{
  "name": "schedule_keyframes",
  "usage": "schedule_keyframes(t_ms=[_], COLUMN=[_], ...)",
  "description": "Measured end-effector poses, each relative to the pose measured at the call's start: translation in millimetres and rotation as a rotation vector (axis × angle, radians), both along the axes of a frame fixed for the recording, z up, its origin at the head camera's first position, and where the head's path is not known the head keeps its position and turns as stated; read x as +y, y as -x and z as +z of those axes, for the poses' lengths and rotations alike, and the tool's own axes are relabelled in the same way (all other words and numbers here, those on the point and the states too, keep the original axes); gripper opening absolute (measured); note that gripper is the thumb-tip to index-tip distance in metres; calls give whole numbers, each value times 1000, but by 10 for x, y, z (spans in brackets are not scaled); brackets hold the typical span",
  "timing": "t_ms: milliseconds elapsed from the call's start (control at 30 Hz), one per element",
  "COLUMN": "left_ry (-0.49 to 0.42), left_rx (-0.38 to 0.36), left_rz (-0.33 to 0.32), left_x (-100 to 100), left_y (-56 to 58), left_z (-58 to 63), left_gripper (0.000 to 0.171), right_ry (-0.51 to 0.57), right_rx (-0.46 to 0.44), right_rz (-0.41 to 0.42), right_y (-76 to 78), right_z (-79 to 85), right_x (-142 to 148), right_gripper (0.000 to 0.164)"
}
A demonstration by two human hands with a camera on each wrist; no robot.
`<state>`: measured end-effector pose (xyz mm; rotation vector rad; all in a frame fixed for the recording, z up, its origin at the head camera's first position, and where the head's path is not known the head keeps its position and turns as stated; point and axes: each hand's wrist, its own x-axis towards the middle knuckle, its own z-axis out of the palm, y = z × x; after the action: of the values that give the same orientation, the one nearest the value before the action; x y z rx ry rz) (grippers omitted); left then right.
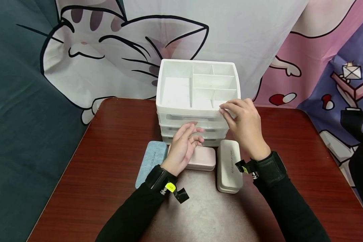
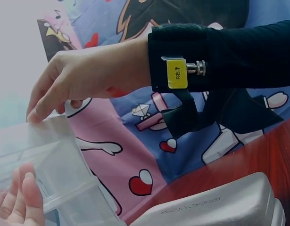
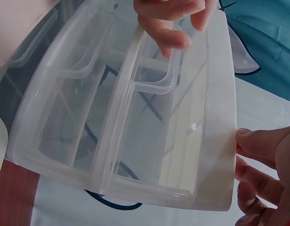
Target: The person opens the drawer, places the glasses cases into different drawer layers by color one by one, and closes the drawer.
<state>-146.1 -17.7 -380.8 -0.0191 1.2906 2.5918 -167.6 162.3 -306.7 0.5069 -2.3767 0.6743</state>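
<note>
A white plastic drawer organizer (image 1: 196,111) stands at the back of the table, with a divided tray on top and translucent drawers below. My right hand (image 1: 245,121) is at its front right top corner, fingertips touching the rim in the right wrist view. Low in front of the drawers is my left hand (image 1: 183,148), palm turned sideways and fingers loosely bent. The right wrist view has the left fingers (image 3: 170,28) by a drawer's handle cutout; whether they touch it I cannot tell. The drawers (image 3: 145,117) appear closed.
Oblong cases resembling glasses cases lie before the organizer: a blue one (image 1: 151,161) at left, a pink one (image 1: 202,158) in the middle, partly behind the left hand, and a grey-beige one (image 1: 230,168) at right. A printed curtain (image 1: 245,30) hangs behind the brown table (image 1: 109,168).
</note>
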Motion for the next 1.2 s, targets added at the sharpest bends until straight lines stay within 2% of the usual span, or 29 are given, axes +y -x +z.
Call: schedule_keyframes(t_ms=[133, 467, 733, 1200], left_ry=[-3, -5, 4, 49], left_rx=[-17, -19, 4, 10], left_rz=[41, 52, 57, 119], left_x=[29, 57, 63, 74], left_y=[31, 62, 83, 85], left_z=[-1, -16, -30, -37], left_gripper=[19, 23, 38, 38], right_ry=[1, 1, -17, 6], right_rx=[1, 10, -4, 4], right_rz=[2, 11, 21, 33], right_y=[6, 13, 38, 56], right_z=[0, -10, -13, -26], right_x=[9, 49, 90, 105], right_gripper=[15, 15, 16, 15])
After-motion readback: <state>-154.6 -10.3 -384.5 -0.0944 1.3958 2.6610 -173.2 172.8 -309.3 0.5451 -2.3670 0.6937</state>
